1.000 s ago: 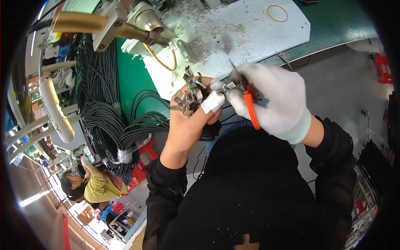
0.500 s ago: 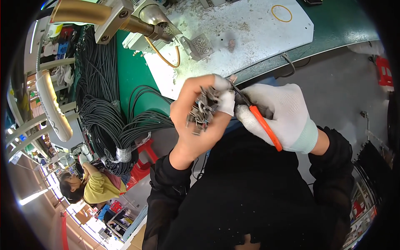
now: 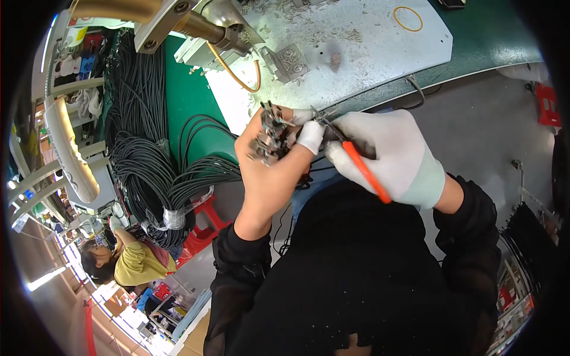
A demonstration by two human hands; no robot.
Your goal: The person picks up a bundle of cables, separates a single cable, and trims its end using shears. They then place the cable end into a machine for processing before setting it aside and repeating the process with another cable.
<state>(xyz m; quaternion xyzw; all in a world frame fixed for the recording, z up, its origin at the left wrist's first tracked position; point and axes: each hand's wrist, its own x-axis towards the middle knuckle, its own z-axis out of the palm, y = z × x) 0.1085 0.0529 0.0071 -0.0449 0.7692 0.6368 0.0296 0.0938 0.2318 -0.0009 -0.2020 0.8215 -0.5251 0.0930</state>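
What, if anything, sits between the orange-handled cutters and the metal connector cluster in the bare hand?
Nothing visible. The orange-handled cutters in the gloved right hand point their tips straight at the connector cluster held by the left hand; only a white-taped fingertip lies beside the tips.

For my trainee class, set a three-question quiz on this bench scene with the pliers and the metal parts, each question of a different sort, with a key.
1. True or false: the right hand wears a white glove.
2. Multiple choice: the handle of the pliers is (a) blue, (b) orange-red, (c) green.
3. Fill in the missing word: the left hand holds a cluster of small ___ parts.

Key
1. True; the left hand is mostly bare, with white covers on a fingertip or two.
2. b
3. metal. The plier tips meet the cluster at the covered fingertip, above the edge of the white worktop, beside bundles of black cables.
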